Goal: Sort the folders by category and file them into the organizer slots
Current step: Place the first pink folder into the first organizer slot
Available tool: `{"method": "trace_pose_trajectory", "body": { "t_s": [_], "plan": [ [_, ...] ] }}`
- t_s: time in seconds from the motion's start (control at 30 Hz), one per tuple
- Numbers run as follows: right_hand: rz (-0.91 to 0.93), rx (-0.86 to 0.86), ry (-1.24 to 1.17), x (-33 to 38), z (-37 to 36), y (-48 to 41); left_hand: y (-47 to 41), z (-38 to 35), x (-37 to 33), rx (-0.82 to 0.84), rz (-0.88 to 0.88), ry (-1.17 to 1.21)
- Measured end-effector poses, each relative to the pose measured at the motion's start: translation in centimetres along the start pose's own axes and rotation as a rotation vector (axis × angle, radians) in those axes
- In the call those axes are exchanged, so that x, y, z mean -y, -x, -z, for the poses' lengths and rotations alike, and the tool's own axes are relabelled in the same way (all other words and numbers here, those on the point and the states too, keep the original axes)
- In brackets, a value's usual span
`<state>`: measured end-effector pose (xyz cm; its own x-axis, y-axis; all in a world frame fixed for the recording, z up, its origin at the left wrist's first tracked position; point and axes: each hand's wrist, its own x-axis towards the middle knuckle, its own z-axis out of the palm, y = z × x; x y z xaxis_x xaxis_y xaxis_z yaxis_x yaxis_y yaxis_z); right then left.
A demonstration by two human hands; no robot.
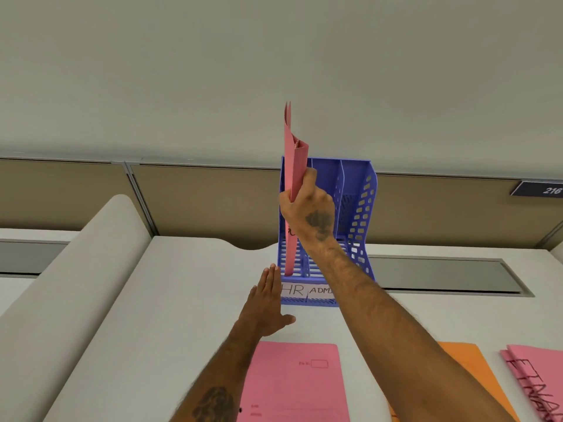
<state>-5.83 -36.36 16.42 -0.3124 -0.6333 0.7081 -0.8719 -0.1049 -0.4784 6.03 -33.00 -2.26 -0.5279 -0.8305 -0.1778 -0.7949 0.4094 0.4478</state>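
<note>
— How far had the person come with the sorting at that moment?

— Not far, as I judge it. On the white desk (189, 300) the blue organizer (359, 193) stood at the far side. Its middle slot (324, 178) and right slot (355, 184) showed nothing inside, as much as one could see.

— And the folders that waited?

— Three groups lay on the near part of the desk, not yet filed. A pink folder (292, 382) was in the middle. An orange folder (466, 360) lay to its right, partly under the right forearm. A pink pile (536, 379) lay at the right edge, with large letters that began "FINA".

— Which one was in work?

— The held folder (294, 166), also pink. It stood upright, with its lower end already down in the left slot (282, 254), above the word "HR" on the label strip (304, 290). Its upper part rose high over the organizer. I would call it half inserted.

— What did the hands do?

— The right hand (307, 208) gripped the held folder near its middle, with the fingers curled round its edge. The left hand (265, 306) was flat, its fingers straight and together, and it held nothing. The tips were just beside the organizer's near left corner; whether they touched it, one could not tell.

— What was left, then?

— To let this one go down fully, and then to file all three groups on the desk.
</note>
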Motion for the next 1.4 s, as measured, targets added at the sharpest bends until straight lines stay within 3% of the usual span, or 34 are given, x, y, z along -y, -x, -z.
{"method": "trace_pose_trajectory", "body": {
  "t_s": [0.77,1.07,1.4],
  "plan": [
    [-0.175,0.335,0.146,-2.2,-4.2,5.4,0.6,0.7,-0.1,0.003,0.017,0.015],
    [-0.157,0.352,0.343,-2.2,-1.1,7.0,3.8,2.5,-0.7,-0.072,0.075,-0.054],
    [-0.155,0.454,0.344,-2.7,5.5,14.9,12.0,1.1,-1.0,-0.127,0.095,-0.173]
  ]
}}
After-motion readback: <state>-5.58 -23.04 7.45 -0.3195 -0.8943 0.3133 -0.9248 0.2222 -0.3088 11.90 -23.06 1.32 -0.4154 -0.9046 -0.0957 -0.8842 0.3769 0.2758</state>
